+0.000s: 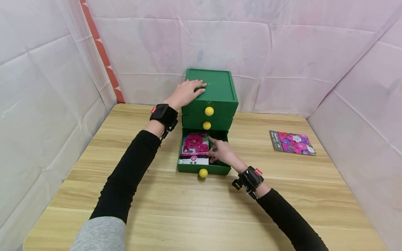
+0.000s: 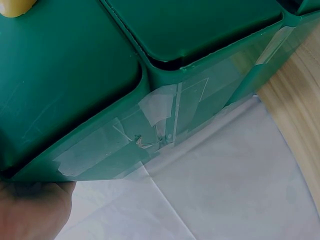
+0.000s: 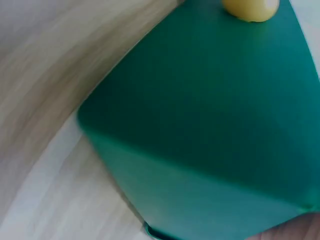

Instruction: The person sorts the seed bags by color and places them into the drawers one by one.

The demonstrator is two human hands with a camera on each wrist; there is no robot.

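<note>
Left hand (image 1: 187, 91) lies flat on the top of the green drawer cabinet (image 1: 216, 91), fingers straight, pressing down at the unit's 9 o'clock edge. Holding nothing, just bracing.

Right hand (image 1: 221, 152) is inside the open bottom drawer (image 1: 204, 169), fingertips on the right edge of the pink-flower seed packet (image 1: 195, 148). Looks like a light touch or pinch on that edge; can't tell from the head view if the thumb is under it. The right wrist view shows only the drawer front and its yellow knob (image 3: 250, 8), blurred.

The packet lies flat in the left half of the drawer, label end toward the person. A second seed packet (image 1: 292, 142) lies on the table (image 1: 176, 209) at 3 o'clock from the cabinet, well apart.

Upper two drawers closed, knobs (image 1: 208, 111) in line.

Risks, as I judge them:
- The drawer is pulled far out. A downward push on its front could tip it or pull it off its runner.
- A packet corner riding up on the drawer wall could jam against the drawer above.
- The cabinet side shows tape patches (image 2: 160, 107). If the left hand lifts off, the unit may slide.
</note>
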